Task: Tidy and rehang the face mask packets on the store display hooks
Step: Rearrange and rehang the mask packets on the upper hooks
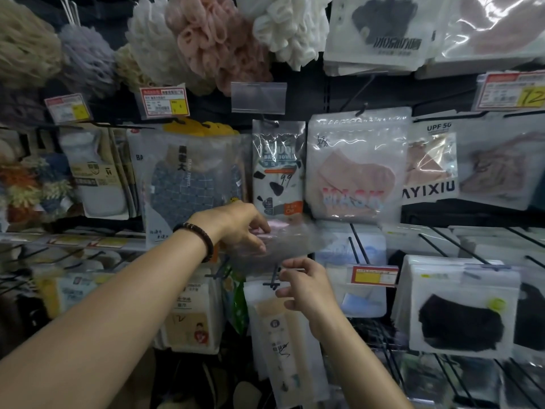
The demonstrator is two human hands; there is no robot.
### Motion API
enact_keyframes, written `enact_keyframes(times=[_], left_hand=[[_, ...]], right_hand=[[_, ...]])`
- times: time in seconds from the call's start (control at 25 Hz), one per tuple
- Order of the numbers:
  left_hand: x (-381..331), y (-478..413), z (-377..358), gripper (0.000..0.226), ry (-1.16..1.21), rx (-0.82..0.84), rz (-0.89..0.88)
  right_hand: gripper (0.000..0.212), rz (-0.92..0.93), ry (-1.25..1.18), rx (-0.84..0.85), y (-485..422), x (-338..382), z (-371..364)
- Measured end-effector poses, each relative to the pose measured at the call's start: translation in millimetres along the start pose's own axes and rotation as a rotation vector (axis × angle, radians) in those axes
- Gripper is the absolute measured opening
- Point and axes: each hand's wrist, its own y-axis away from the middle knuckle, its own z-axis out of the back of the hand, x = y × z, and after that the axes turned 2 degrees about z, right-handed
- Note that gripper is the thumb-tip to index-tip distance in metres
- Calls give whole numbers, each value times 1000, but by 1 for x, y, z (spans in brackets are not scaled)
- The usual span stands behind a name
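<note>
Clear, motion-blurred plastic at centre frame: a face mask packet (274, 243) with something pink inside, contents otherwise hard to make out, pinched along its left edge by the left hand (239, 225), beaded bracelet (197, 236) on the wrist. Grip closed on the packet, thumb and fingers folded over it. Far left of the display dim and smeared: fluffy items and flat packs, labels unreadable. Above, bath puffs (212, 39) in pink and cream, cut off by the top edge. Behind the left hand, a checked cloth in a clear bag (188, 184), then a narrow cow-print towel pack (278, 169) on its hook. Just below the blurred packet, the right hand (306, 286), fingers curled near a black display hook (274, 278); grip loosely curled, holding nothing visible, contact with the hook not clear. Further right, a hanging pouch printed MASK (356, 163) with a peach mask inside, a pack lettered AYIXIU (430, 160) partly overlapped by its neighbour, and, lower right, a white pouch holding a black mask (463, 308). Right-edge packs cropped.
</note>
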Motion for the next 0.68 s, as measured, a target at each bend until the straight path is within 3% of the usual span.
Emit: enact_keyframes(times=[0.44,0.68], left_hand=[[4,-2,8,45,-46,67,-42],[-4,0,6,37,-75,24,-43]], right_hand=[[16,-4,-36,8,-3,-2,3],[16,-8,-35,9,0,-3,4]])
